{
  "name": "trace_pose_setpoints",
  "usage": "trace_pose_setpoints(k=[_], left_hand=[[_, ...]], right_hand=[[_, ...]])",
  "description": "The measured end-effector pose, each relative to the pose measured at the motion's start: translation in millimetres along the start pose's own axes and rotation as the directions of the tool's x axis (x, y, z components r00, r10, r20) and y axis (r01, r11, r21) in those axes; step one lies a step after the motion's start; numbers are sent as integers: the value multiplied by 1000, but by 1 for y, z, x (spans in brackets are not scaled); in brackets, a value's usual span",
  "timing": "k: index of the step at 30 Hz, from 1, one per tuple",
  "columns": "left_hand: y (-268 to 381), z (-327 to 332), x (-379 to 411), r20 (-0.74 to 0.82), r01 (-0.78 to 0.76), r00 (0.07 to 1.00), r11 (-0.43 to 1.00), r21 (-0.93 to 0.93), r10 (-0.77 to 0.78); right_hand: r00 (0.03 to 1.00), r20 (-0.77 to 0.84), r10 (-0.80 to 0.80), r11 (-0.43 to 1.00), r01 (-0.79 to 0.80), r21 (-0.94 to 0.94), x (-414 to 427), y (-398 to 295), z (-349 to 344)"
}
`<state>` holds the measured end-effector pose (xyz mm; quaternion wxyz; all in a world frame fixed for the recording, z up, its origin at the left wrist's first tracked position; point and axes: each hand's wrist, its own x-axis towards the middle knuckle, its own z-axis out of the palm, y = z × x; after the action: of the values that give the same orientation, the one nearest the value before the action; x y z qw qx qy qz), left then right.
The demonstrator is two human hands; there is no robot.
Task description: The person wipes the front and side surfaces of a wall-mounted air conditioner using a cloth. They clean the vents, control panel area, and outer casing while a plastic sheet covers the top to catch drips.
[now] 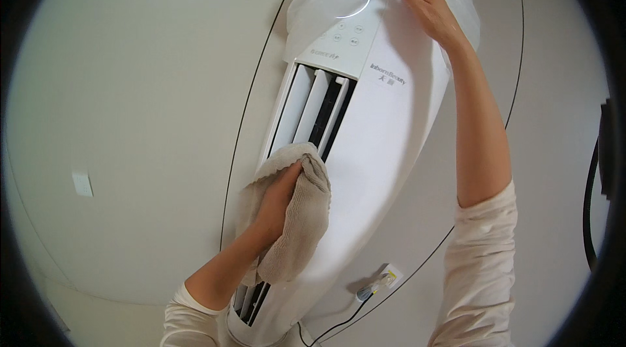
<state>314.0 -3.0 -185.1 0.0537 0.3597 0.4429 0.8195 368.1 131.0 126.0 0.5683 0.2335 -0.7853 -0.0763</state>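
Observation:
A white Gree floor-standing air conditioner (pixel 376 137) stands tilted across the view, with a clear plastic cover (pixel 318 10) over its top. My left hand (pixel 281 195) holds a beige towel (pixel 308 215) against the front air outlet, and the cloth hides most of its fingers. White louvers (pixel 298 102) show above the towel, and more dark slots show below it. Near the top of the unit, my right hand (pixel 425 7) lies on the plastic cover and side panel, its fingers extended and holding nothing. Round buttons (pixel 353 41) sit on the panel above the outlet.
Pale walls surround the unit. A plug with a black cord sits in a wall socket (pixel 392 274) at the lower right. Another white wall socket (pixel 82 184) is at the left. A dark object (pixel 605 149) with a black cable is at the right edge.

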Motion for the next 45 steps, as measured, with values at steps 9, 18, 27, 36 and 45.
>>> trace_pose_setpoints(k=[9,18,27,36,45], left_hand=[[-36,-24,10,123,-191,978,967,168,171],[-40,-38,10,150,-182,976,971,153,159],[-44,-66,10,43,-47,998,997,-67,50],[-12,-66,-6,-27,-4,1000,978,-209,-2],[-14,-68,-7,-52,139,980,849,-510,-191]], right_hand=[[995,58,-83,890,100,-444,16,11,11],[999,-6,53,636,-38,-771,60,-35,54],[946,-221,235,851,-311,-423,95,-20,37],[919,265,293,806,-88,-586,74,-33,10],[845,385,372,735,-15,-678,62,-28,15]])
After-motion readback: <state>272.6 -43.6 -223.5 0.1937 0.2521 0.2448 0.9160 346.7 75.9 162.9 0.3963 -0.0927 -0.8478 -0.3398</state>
